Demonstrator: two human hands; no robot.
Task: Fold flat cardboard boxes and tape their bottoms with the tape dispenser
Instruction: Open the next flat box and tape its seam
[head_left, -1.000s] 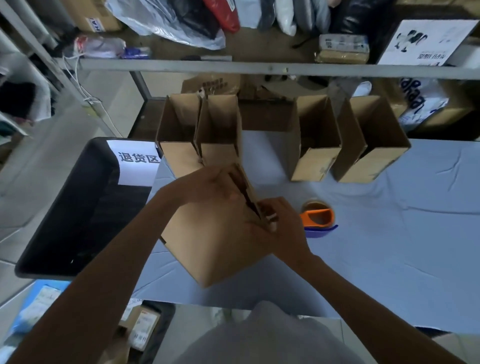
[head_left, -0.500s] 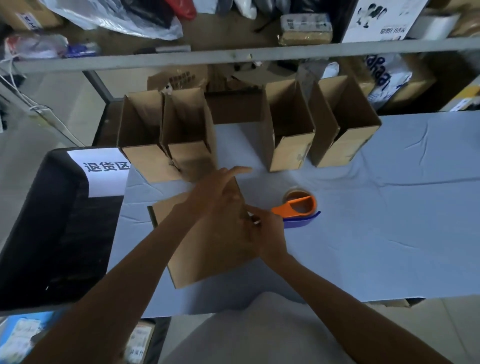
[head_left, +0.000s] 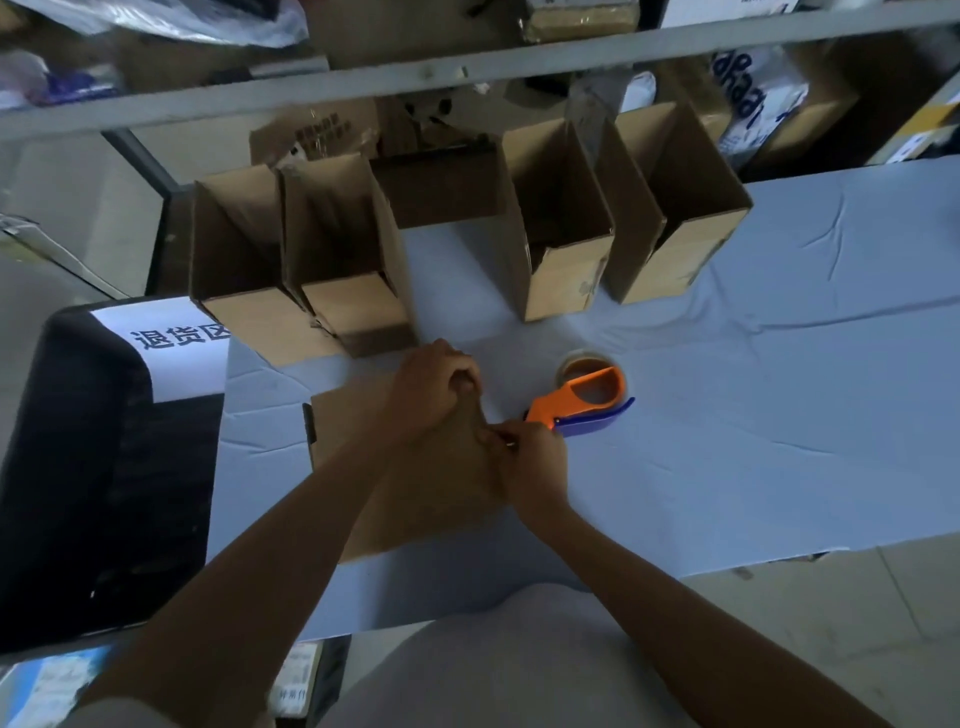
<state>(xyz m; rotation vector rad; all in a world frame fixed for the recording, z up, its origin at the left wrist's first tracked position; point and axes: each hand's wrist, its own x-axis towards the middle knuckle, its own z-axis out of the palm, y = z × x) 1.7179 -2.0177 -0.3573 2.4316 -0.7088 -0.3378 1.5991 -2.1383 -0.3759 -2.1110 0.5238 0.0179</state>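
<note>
Gripping cardboard box (head_left: 358, 441) edge, left hand (head_left: 431, 387) fingers curled, right hand (head_left: 535, 462) fingers pinching it, tips hidden

Worktop (head_left: 779, 415) draped in creased pale blue cloth. Hard against its left edge, a black bin (head_left: 78, 467) bearing a white label (head_left: 171, 343) in Chinese characters. Across the far side, a grey shelf rail (head_left: 467, 73), plastic bags (head_left: 182, 15) and parcels behind. Lower right, pale floor (head_left: 857, 623).
</note>
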